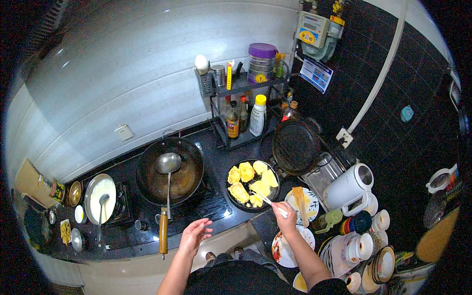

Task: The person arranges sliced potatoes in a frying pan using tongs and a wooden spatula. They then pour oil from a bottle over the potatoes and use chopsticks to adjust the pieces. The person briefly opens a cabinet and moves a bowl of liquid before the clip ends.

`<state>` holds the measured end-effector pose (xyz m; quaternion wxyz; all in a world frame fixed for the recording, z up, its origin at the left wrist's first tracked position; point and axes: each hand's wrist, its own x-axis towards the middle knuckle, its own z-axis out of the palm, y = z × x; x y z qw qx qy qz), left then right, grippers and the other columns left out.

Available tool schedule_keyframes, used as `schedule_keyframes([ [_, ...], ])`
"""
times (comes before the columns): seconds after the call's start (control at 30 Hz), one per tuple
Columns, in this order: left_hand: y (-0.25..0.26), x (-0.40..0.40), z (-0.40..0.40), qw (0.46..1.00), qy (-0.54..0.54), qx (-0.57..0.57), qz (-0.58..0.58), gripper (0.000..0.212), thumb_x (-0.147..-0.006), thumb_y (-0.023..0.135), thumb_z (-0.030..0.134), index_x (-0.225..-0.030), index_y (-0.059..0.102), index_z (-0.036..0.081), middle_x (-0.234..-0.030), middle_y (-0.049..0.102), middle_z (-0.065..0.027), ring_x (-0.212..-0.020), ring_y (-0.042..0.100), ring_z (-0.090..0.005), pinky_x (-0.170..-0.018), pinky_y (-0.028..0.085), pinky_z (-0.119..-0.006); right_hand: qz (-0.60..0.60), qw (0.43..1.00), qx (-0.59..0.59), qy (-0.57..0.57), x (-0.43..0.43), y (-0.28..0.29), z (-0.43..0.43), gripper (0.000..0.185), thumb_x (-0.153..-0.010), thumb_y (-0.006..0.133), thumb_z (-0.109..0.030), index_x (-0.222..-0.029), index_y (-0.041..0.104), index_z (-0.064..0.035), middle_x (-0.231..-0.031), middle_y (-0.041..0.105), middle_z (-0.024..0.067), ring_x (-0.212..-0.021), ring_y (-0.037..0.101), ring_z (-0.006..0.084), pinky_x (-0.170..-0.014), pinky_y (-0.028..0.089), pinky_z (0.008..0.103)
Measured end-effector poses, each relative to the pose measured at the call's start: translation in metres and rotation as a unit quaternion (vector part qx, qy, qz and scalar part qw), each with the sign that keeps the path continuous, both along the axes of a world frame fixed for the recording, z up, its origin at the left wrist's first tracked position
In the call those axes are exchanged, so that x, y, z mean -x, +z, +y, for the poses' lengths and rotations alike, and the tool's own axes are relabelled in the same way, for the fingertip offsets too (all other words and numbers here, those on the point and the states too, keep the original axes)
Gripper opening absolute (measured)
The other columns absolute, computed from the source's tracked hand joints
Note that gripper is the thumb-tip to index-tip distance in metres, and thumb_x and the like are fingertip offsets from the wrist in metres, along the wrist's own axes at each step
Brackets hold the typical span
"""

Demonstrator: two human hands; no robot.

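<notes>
My right hand (284, 217) grips a pair of white chopsticks (266, 200). Their tips reach among the yellow fried pieces (260, 187) in a round black electric pan (252, 208), at its lower right part. The pan's dark round lid (296, 146) is raised behind it. My left hand (197, 233) hovers in front of the counter with its fingers apart, holding nothing. To its left, a wok (151, 184) with a wooden handle (163, 232) sits on the stove and holds a metal ladle (168, 163).
At the left stands a bowl of pale batter (99, 199) with a spoon. A wooden spatula (300, 206) lies across a patterned plate (313, 197) at the right, near a white kettle-like appliance (346, 188) and stacked bowls (359, 247). Behind the pan is a bottle rack (243, 139).
</notes>
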<state>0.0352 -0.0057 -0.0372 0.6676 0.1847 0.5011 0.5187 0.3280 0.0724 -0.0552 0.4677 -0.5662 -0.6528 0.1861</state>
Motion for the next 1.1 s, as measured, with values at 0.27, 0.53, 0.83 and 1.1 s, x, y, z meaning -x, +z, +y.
schedule_keyframes([
  [0.27, 0.0, -0.002, 0.002, 1.0, -0.003, -0.006, -0.005, 0.022, -0.085, 0.05, 0.013, -0.104, 0.054, 0.003, -0.101, 0.059, -0.01, -0.081, 0.058, -0.0166, -0.068, 0.049, -0.029, 0.005, 0.999, -0.025, 0.027, 0.001, -0.018, 0.006, 0.011, -0.077, 0.06, -0.011, -0.077, 0.062, 0.0002, -0.065, 0.058, 0.0116, -0.057, 0.056, 0.0228, -0.055, 0.043, 0.029],
  [0.53, -0.003, 0.001, 0.002, 1.0, -0.006, -0.006, -0.011, 0.022, -0.086, 0.049, 0.012, -0.104, 0.054, 0.002, -0.101, 0.059, -0.0097, -0.08, 0.058, -0.0167, -0.068, 0.049, -0.028, 0.021, 0.999, 0.04, -0.017, -0.003, -0.029, 0.008, 0.017, -0.08, 0.059, -0.015, -0.072, 0.061, 0.0007, -0.059, 0.057, 0.0075, -0.05, 0.053, 0.0152, -0.049, 0.041, 0.0261],
  [0.83, -0.003, 0.003, 0.004, 1.0, 0.0, 0.008, -0.004, 0.022, -0.085, 0.05, 0.013, -0.104, 0.054, 0.003, -0.102, 0.059, -0.0095, -0.08, 0.058, -0.0167, -0.069, 0.049, -0.029, 0.228, 0.938, 0.164, -0.203, -0.028, -0.003, 0.002, 0.022, -0.083, 0.055, -0.019, -0.076, 0.064, -0.0001, -0.058, 0.057, 0.0027, -0.048, 0.05, 0.0075, -0.044, 0.039, 0.0227],
  [1.1, -0.001, 0.0, 0.009, 1.0, -0.019, 0.004, -0.008, 0.022, -0.085, 0.05, 0.013, -0.105, 0.054, 0.003, -0.103, 0.058, -0.0098, -0.081, 0.058, -0.0167, -0.069, 0.048, -0.029, 0.096, 0.989, 0.078, -0.078, -0.027, -0.029, -0.001, 0.019, -0.078, 0.06, -0.015, -0.069, 0.058, 0.0014, -0.058, 0.052, 0.0086, -0.051, 0.049, 0.0163, -0.047, 0.037, 0.0289],
])
